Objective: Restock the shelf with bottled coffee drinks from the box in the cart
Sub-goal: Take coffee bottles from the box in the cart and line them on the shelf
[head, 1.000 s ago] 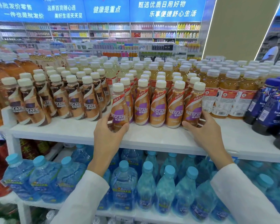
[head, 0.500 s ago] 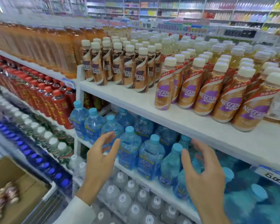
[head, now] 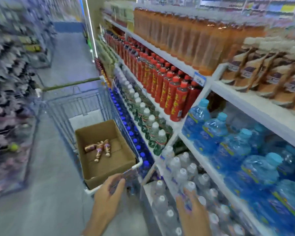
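Motion blur throughout. Cart (head: 61, 113) stands in the aisle, just beside the shelf (head: 245, 103). Open box (head: 95, 132) sits in the cart; a few coffee bottles (head: 100, 149) lie together on its floor. Left hand (head: 107, 201) is at the box's near corner, fingers loose, empty. Right hand (head: 192, 212) is over the clear bottles (head: 180, 172) on the low tier, fingers spread, empty. Coffee row (head: 262, 74) stands above the blue water (head: 228, 143).

Matt brown cardboard box (head: 107, 160) sits in a wire-metal cart (head: 78, 106) beside glossy plastic water bottles (head: 216, 132)
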